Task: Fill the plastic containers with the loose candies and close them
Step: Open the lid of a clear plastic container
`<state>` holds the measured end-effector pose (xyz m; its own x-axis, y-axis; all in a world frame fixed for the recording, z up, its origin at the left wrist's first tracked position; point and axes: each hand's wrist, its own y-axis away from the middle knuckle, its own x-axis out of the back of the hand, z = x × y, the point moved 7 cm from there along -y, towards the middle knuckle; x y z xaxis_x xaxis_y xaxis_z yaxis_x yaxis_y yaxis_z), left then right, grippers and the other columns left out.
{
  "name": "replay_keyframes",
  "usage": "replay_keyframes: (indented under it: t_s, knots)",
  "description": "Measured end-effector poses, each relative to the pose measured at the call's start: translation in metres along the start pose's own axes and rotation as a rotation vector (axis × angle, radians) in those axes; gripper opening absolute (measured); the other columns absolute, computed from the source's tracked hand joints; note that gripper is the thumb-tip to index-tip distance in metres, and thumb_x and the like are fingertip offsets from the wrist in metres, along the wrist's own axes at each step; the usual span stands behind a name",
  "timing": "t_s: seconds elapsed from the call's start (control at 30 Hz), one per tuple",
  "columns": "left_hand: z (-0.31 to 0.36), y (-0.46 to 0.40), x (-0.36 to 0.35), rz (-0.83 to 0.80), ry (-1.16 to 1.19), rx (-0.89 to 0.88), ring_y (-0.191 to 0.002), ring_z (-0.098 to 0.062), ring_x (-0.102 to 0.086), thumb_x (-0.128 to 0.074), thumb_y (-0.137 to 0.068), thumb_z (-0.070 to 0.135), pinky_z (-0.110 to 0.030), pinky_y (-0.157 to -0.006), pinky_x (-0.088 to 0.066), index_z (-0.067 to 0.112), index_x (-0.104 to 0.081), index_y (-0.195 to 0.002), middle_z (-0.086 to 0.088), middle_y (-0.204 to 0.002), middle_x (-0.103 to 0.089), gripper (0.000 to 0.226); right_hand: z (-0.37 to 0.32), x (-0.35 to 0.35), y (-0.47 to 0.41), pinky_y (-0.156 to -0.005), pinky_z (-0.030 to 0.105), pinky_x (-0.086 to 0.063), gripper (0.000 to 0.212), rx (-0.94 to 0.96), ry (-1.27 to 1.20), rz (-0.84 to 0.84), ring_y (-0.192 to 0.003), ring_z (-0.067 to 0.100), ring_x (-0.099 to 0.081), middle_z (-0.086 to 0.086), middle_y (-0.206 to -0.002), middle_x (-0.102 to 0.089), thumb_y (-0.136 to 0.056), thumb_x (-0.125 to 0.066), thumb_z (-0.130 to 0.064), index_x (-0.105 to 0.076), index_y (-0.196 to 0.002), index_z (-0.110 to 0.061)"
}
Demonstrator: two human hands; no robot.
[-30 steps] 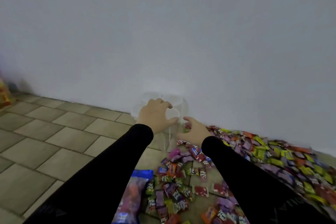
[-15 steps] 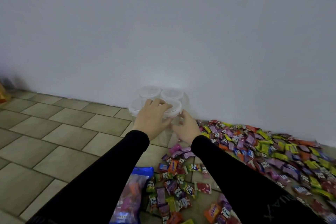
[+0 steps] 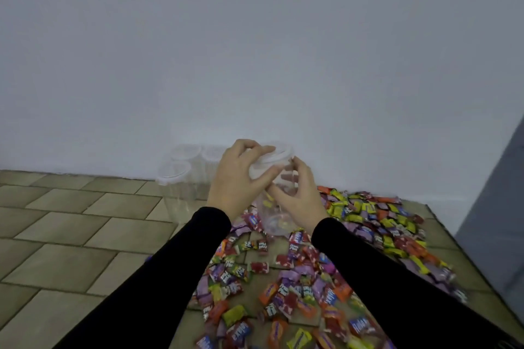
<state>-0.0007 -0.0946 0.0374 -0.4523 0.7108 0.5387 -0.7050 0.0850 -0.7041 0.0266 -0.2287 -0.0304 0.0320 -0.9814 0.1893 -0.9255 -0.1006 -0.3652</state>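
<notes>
I hold a clear plastic container [image 3: 273, 217] lifted above the floor, tilted toward me. My left hand [image 3: 241, 178] grips its white lid [image 3: 279, 157] from above. My right hand [image 3: 299, 198] is wrapped around the container's clear body. The container looks empty. Three more clear containers with white lids [image 3: 175, 174] stand together on the floor by the wall, left of my hands. Loose wrapped candies [image 3: 368, 224] in many colours lie spread over the tiles below and to the right of my hands.
A white wall [image 3: 255, 51] rises right behind the containers. Tan floor tiles [image 3: 71, 221] stretch to the left. A grey vertical surface [image 3: 499, 207] closes off the right side beyond the candies.
I have taken one container out of the group by the wall and lifted it toward me, to the right. The view has shifted left; the blue candy bag is out of sight.
</notes>
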Motion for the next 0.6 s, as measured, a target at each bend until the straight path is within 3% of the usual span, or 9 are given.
replay_keyframes:
  t_s: [0.1,0.17,0.27,0.37,0.5,0.6]
  knots:
    - [0.039,0.012,-0.017,-0.002,0.062,-0.03,-0.107,-0.012,-0.051,-0.058,-0.081,0.055,-0.024,-0.094,-0.041,0.026,-0.07,-0.111,0.009,-0.108,-0.05,0.044,-0.003,0.034,0.03,-0.093,0.037,-0.053,0.092,-0.008,0.001,0.048,-0.117,0.011,-0.053,-0.005,-0.131,-0.046,-0.066,-0.076,-0.055,-0.031,-0.141,-0.025]
    - [0.066,0.024,-0.03,-0.014,0.136,-0.031,-0.109,-0.013,-0.052,-0.06,-0.08,0.051,-0.026,-0.095,-0.042,0.025,-0.07,-0.109,0.01,-0.108,-0.049,0.04,-0.007,0.057,0.053,-0.091,0.04,-0.054,0.086,-0.014,-0.027,0.087,-0.114,0.012,-0.058,-0.006,-0.128,-0.052,-0.067,-0.078,-0.048,-0.034,-0.137,-0.028]
    - [0.101,0.041,-0.043,-0.029,0.27,-0.027,-0.104,-0.008,-0.055,-0.066,-0.074,0.045,-0.021,-0.089,-0.045,0.021,-0.069,-0.098,0.006,-0.106,-0.054,0.034,-0.012,0.083,0.087,-0.089,0.03,-0.054,0.073,-0.004,-0.06,0.088,-0.111,0.008,-0.06,-0.006,-0.122,-0.058,-0.075,-0.079,-0.024,-0.037,-0.135,-0.027]
    - [0.142,0.066,-0.06,-0.113,0.315,-0.088,-0.095,-0.002,-0.055,-0.071,-0.069,0.04,-0.017,-0.082,-0.043,0.018,-0.06,-0.085,0.005,-0.098,-0.058,0.029,-0.006,0.111,0.133,-0.079,0.018,-0.052,0.06,-0.017,-0.071,0.066,-0.108,0.008,-0.061,-0.001,-0.118,-0.06,-0.077,-0.078,-0.012,-0.045,-0.125,-0.027]
    - [0.174,0.098,-0.085,-0.28,0.339,-0.147,-0.1,-0.006,-0.054,-0.077,-0.066,0.037,-0.021,-0.086,-0.039,0.015,-0.054,-0.077,0.006,-0.099,-0.059,0.033,0.003,0.139,0.183,-0.081,0.02,-0.051,0.071,-0.039,-0.044,0.101,-0.111,0.01,-0.061,-0.002,-0.123,-0.06,-0.068,-0.081,-0.018,-0.044,-0.129,-0.026]
    - [0.192,0.121,-0.1,-0.365,0.357,-0.098,-0.111,-0.011,-0.048,-0.074,-0.063,0.041,-0.027,-0.094,-0.037,0.023,-0.053,-0.085,0.01,-0.109,-0.052,0.035,0.008,0.155,0.214,-0.087,0.022,-0.05,0.076,-0.046,-0.033,0.097,-0.115,0.01,-0.059,-0.003,-0.125,-0.06,-0.066,-0.081,-0.022,-0.042,-0.132,-0.026]
